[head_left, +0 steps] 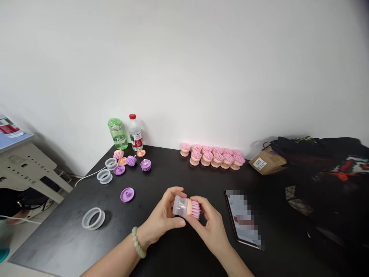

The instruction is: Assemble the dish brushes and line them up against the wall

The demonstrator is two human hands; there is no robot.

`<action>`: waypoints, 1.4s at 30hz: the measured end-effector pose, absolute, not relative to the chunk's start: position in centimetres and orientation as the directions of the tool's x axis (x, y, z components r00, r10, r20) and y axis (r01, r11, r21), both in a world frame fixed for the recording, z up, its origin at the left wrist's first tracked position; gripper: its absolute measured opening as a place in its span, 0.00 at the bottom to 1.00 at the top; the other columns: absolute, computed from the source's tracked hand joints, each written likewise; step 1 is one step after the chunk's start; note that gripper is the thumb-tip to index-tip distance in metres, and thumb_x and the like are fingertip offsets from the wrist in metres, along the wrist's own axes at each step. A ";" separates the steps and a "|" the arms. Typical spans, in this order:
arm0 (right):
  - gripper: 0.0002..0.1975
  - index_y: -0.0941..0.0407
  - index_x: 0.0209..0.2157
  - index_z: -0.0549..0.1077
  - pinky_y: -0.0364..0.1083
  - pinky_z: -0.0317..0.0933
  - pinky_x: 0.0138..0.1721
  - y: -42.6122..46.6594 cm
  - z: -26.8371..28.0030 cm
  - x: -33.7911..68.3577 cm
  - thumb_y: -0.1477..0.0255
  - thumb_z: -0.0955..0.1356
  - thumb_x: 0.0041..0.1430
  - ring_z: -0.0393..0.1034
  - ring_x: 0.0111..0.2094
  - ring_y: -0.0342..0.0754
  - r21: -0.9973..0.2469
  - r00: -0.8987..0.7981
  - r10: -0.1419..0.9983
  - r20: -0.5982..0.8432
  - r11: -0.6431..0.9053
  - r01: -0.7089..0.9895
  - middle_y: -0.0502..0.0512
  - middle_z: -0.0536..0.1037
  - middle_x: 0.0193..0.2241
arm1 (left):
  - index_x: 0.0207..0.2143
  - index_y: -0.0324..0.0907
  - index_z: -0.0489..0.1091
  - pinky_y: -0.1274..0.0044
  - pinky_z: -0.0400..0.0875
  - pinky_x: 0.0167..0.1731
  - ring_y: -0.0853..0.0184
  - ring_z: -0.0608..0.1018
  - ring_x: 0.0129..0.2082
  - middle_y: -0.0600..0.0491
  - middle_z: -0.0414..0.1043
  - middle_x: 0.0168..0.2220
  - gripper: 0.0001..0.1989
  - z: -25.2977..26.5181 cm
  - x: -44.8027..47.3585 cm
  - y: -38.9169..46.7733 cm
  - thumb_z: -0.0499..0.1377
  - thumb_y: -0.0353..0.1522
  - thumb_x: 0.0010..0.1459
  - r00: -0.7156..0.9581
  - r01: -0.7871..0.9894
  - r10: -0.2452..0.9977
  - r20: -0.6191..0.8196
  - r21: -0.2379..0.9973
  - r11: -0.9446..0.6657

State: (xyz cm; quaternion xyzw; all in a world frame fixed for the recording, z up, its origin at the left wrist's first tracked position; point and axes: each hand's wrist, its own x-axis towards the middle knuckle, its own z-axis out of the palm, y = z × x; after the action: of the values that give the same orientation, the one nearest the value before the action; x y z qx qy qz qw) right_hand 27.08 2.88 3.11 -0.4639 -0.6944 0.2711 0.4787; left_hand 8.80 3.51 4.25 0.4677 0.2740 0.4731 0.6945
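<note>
Between my two hands, above the black table [155, 246], is a round scrubbing brush [189, 207] lying on its side. Its clear, spool-shaped part [180, 206] points left, and its pink bristles point right. My left hand [168, 213] has fingers and thumb closed around the clear part. On the bristle end, my right hand [210, 221] grips the peach rim and pink bristles between thumb and fingers. Parts of the brush are hidden by my fingers. A beaded bracelet [138, 243] circles my left wrist.
Pink-topped brushes [217, 157] stand in rows by the wall. Clear rings [93, 219], purple discs [127, 195] and purple bristle heads [145, 165] lie left. Behind them stand a green bottle [118, 134] and a water bottle [135, 132]. A phone [243, 219], paper bag [268, 161] and dark bag [325, 192] are right.
</note>
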 end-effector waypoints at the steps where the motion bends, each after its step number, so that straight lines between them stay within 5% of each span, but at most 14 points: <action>1: 0.14 0.51 0.43 0.72 0.46 0.72 0.38 2.9 3.2 27.0 0.72 0.71 0.53 0.77 0.36 0.51 -0.822 -0.104 0.901 0.422 0.428 0.377 0.52 0.80 0.37 | 0.54 0.50 0.65 0.73 0.65 0.44 0.62 0.69 0.46 0.50 0.65 0.50 0.36 4.2 8.8 3.5 0.74 0.43 0.44 0.388 -0.397 0.921 0.044 0.910 0.123; 4: 0.16 0.51 0.43 0.73 0.47 0.72 0.39 2.9 3.1 27.0 0.74 0.72 0.51 0.77 0.37 0.52 -0.817 -0.093 0.892 0.442 0.443 0.368 0.52 0.80 0.37 | 0.44 0.43 0.70 0.74 0.63 0.38 0.65 0.68 0.38 0.51 0.67 0.40 0.25 4.0 8.7 3.5 0.64 0.51 0.54 0.365 -0.333 0.929 -0.064 0.923 0.194; 8: 0.16 0.51 0.44 0.73 0.47 0.72 0.40 2.9 2.9 27.3 0.72 0.72 0.52 0.77 0.38 0.53 -0.825 -0.090 0.900 0.426 0.427 0.369 0.53 0.80 0.39 | 0.40 0.42 0.70 0.76 0.62 0.37 0.68 0.68 0.36 0.54 0.67 0.35 0.16 4.1 8.3 3.9 0.66 0.42 0.56 0.413 -0.332 0.908 -0.073 0.916 0.225; 11: 0.15 0.52 0.45 0.72 0.46 0.73 0.39 2.9 2.7 27.4 0.69 0.72 0.54 0.78 0.37 0.52 -0.857 -0.071 0.921 0.383 0.384 0.343 0.54 0.80 0.39 | 0.46 0.44 0.71 0.74 0.63 0.44 0.64 0.70 0.44 0.51 0.68 0.45 0.23 4.6 8.1 4.0 0.72 0.35 0.49 0.463 -0.367 0.884 0.068 0.923 0.121; 14: 0.15 0.52 0.45 0.72 0.46 0.73 0.39 2.9 2.6 27.4 0.69 0.71 0.55 0.78 0.38 0.52 -0.878 -0.062 0.934 0.352 0.352 0.325 0.54 0.80 0.39 | 0.52 0.46 0.68 0.71 0.63 0.49 0.60 0.70 0.49 0.49 0.66 0.50 0.30 4.8 8.0 4.0 0.72 0.38 0.48 0.471 -0.346 0.876 0.105 0.935 0.074; 19: 0.18 0.53 0.46 0.72 0.47 0.72 0.41 2.8 2.5 27.2 0.69 0.72 0.52 0.78 0.39 0.52 -0.863 -0.062 0.936 0.346 0.343 0.370 0.55 0.80 0.40 | 0.43 0.41 0.69 0.75 0.63 0.37 0.67 0.70 0.35 0.53 0.69 0.36 0.20 4.4 8.3 3.9 0.64 0.45 0.56 0.417 -0.188 0.909 -0.011 0.977 0.099; 23: 0.19 0.54 0.46 0.71 0.46 0.71 0.38 2.8 2.6 27.3 0.66 0.72 0.51 0.77 0.35 0.51 -0.896 -0.058 0.963 0.262 0.266 0.355 0.53 0.80 0.35 | 0.40 0.42 0.67 0.74 0.67 0.37 0.66 0.71 0.36 0.53 0.69 0.38 0.19 3.8 8.4 4.0 0.70 0.36 0.51 0.349 0.028 0.916 0.198 0.975 -0.222; 25: 0.17 0.54 0.44 0.70 0.45 0.69 0.33 2.9 2.6 27.2 0.62 0.71 0.55 0.75 0.29 0.49 -0.942 -0.079 0.984 0.161 0.177 0.285 0.51 0.78 0.30 | 0.40 0.43 0.67 0.72 0.68 0.41 0.64 0.72 0.41 0.50 0.71 0.42 0.08 3.6 8.5 3.8 0.63 0.29 0.58 0.349 0.225 0.805 0.479 0.791 -0.568; 27: 0.17 0.55 0.42 0.70 0.44 0.67 0.27 3.0 2.6 27.0 0.56 0.69 0.59 0.71 0.24 0.46 -0.989 -0.137 0.990 0.036 0.055 0.136 0.49 0.76 0.24 | 0.40 0.42 0.68 0.69 0.67 0.44 0.63 0.72 0.45 0.49 0.73 0.43 0.08 3.5 8.6 3.5 0.53 0.23 0.63 0.420 0.381 0.593 0.687 0.460 -0.802; 30: 0.21 0.55 0.37 0.70 0.41 0.63 0.20 3.1 2.5 26.7 0.50 0.68 0.58 0.66 0.19 0.43 -0.979 -0.238 0.961 -0.139 -0.169 -0.111 0.46 0.71 0.19 | 0.37 0.42 0.69 0.69 0.66 0.45 0.62 0.73 0.46 0.50 0.77 0.40 0.11 3.6 8.8 3.1 0.51 0.21 0.63 0.499 0.491 0.360 0.788 0.086 -0.867; 34: 0.25 0.57 0.29 0.69 0.39 0.58 0.14 3.1 2.2 26.4 0.47 0.71 0.53 0.62 0.14 0.40 -0.889 -0.367 0.879 -0.304 -0.400 -0.221 0.44 0.67 0.16 | 0.31 0.46 0.67 0.70 0.65 0.47 0.64 0.74 0.47 0.56 0.78 0.38 0.10 3.6 8.9 2.8 0.54 0.24 0.62 0.586 0.450 0.212 0.782 -0.097 -0.888; 36: 0.27 0.57 0.31 0.70 0.40 0.61 0.14 3.0 2.2 26.5 0.45 0.70 0.54 0.65 0.15 0.41 -0.875 -0.399 0.866 -0.301 -0.417 -0.246 0.46 0.69 0.17 | 0.32 0.46 0.67 0.70 0.66 0.46 0.64 0.75 0.47 0.54 0.77 0.39 0.09 3.4 8.9 2.8 0.54 0.23 0.61 0.549 0.458 0.275 0.789 -0.009 -0.889; 38: 0.28 0.57 0.38 0.72 0.43 0.67 0.20 3.0 2.3 26.5 0.44 0.67 0.56 0.71 0.21 0.45 -0.901 -0.370 0.901 -0.225 -0.337 -0.272 0.51 0.74 0.23 | 0.38 0.45 0.67 0.70 0.69 0.44 0.63 0.74 0.45 0.51 0.74 0.41 0.10 3.2 8.9 3.0 0.54 0.21 0.60 0.413 0.488 0.460 0.786 0.235 -0.841; 42: 0.31 0.50 0.53 0.68 0.52 0.73 0.41 3.1 2.5 26.8 0.52 0.74 0.52 0.74 0.45 0.55 -0.978 -0.217 0.975 0.048 0.001 -0.210 0.60 0.75 0.50 | 0.42 0.44 0.64 0.70 0.72 0.40 0.62 0.74 0.42 0.49 0.68 0.43 0.15 3.2 8.9 3.3 0.60 0.22 0.54 0.200 0.414 0.805 0.558 0.697 -0.586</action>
State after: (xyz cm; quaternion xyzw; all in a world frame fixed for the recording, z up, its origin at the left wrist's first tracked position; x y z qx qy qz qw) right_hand 26.75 3.07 2.50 -0.3799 -0.5034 0.5959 0.4971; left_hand 8.91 3.34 3.17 0.7476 0.4077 0.4836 0.2025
